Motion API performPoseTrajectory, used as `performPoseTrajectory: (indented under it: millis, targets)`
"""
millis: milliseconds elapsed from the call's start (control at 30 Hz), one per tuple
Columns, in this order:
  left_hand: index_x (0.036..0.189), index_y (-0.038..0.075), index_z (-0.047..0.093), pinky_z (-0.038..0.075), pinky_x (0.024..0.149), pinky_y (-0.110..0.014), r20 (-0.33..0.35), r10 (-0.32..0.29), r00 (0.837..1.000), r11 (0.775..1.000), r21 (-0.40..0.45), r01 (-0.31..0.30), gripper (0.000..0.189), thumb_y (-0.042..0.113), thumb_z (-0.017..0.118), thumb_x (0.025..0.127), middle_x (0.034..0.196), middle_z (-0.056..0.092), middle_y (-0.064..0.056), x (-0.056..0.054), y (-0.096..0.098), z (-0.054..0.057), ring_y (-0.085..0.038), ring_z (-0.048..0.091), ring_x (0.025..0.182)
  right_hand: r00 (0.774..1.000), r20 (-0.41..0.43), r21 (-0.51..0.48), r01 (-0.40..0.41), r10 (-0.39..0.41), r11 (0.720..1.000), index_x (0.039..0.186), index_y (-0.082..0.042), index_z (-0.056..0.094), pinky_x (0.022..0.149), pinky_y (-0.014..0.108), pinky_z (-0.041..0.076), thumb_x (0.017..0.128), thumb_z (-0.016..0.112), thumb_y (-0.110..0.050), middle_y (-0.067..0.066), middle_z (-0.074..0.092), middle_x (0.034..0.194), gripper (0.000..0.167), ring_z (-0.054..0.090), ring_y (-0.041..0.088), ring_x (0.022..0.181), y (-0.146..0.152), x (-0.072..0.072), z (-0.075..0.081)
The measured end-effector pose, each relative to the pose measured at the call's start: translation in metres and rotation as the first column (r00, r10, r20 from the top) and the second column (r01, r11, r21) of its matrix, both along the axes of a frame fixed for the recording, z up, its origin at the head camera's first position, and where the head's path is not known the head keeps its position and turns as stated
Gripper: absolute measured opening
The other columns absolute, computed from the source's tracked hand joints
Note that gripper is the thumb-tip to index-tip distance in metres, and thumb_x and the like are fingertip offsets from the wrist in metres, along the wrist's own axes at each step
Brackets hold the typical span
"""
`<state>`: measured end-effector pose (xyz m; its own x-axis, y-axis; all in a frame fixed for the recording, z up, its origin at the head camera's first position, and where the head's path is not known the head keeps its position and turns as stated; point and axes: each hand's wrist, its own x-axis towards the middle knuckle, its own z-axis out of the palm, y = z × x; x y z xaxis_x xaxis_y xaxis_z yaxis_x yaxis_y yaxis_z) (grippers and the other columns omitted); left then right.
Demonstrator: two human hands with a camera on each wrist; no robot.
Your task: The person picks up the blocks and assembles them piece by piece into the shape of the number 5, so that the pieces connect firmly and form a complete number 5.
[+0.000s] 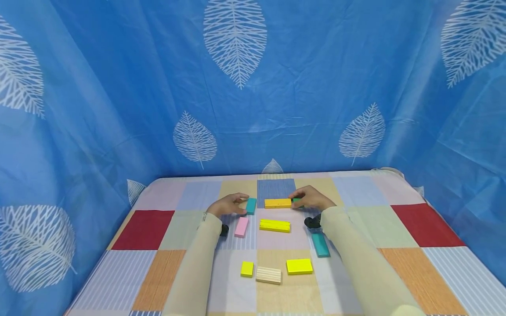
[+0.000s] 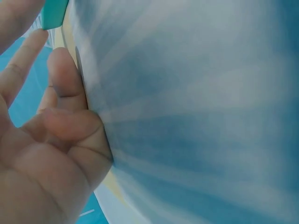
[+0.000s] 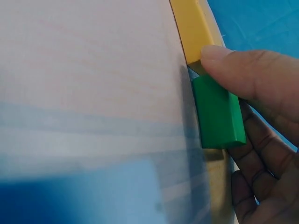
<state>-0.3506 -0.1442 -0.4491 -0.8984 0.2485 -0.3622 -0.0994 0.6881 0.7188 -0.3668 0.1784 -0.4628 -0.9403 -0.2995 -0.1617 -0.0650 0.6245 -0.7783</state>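
Nine blocks lie on the surface, which is covered by a patchwork cloth (image 1: 142,230). Near its far edge, the left hand (image 1: 228,204) has thumb and index fingers clamped on opposite ends of a teal block (image 1: 251,206); its remaining fingers are bent. Across from it, the right hand (image 1: 309,197) pinches a green block (image 1: 298,202) between thumb and fingers, the thumb tip reaching the end of an orange block (image 1: 278,203). Green and orange lie end to end; the thumb partly covers the joint, so I cannot tell whether they touch.

Just nearer the person than the teal block lies a pink block (image 1: 241,227), tilted slightly, with a yellow plank (image 1: 275,225) to its right. A second teal block (image 1: 320,245) is beside the right sleeve (image 1: 361,259). Nearest the person, a wooden block (image 1: 269,275) sits between a small yellow block (image 1: 247,269) and a large yellow block (image 1: 299,266).
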Motion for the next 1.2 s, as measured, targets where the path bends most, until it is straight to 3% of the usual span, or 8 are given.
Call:
performPoseTrajectory:
  millis: [200,633,967,1200]
  targets:
    - [0.156,0.009,0.056,0.035,0.124,-0.057,-0.027,-0.026,0.999,0.999,0.018,0.026,0.059,0.006,0.076,0.101,0.162,0.048,-0.025,0.001,0.001,0.002,-0.042,0.043,0.151,1.000,-0.002,0.004,0.001,-0.001,1.000,0.129,0.006,0.074,0.108,0.051,0.053,0.095,0.081,-0.003,0.024,0.070,0.134,0.036,0.063,0.037,0.121,-0.001,0.000,0.001]
    - [0.148,0.008,0.063,0.044,0.118,-0.054,-0.121,-0.072,0.990,0.995,-0.077,0.063,0.055,0.011,0.081,0.097,0.157,0.055,-0.021,0.010,0.017,0.011,-0.041,0.052,0.143,1.000,0.012,-0.009,-0.002,0.002,1.000,0.128,0.007,0.074,0.108,0.050,0.053,0.095,0.080,-0.001,0.025,0.069,0.135,0.035,0.063,0.038,0.122,-0.001,0.000,0.001]
    - [0.141,0.011,0.066,0.045,0.117,-0.055,-0.109,-0.039,0.993,0.996,-0.081,0.031,0.051,0.014,0.085,0.094,0.154,0.057,-0.021,0.010,0.026,0.008,-0.040,0.053,0.142,1.000,0.022,-0.004,-0.012,0.012,1.000,0.128,0.006,0.074,0.108,0.050,0.053,0.095,0.080,-0.002,0.025,0.068,0.136,0.034,0.062,0.038,0.122,0.000,-0.004,-0.002]
    - [0.141,0.011,0.064,0.046,0.116,-0.054,-0.097,-0.052,0.994,0.995,-0.092,0.043,0.051,0.015,0.084,0.095,0.153,0.056,-0.023,0.009,0.028,0.008,-0.040,0.053,0.141,1.000,0.021,-0.010,-0.013,0.013,1.000,0.127,0.006,0.074,0.107,0.050,0.052,0.096,0.080,-0.002,0.025,0.068,0.136,0.034,0.061,0.038,0.122,0.000,-0.003,0.000]
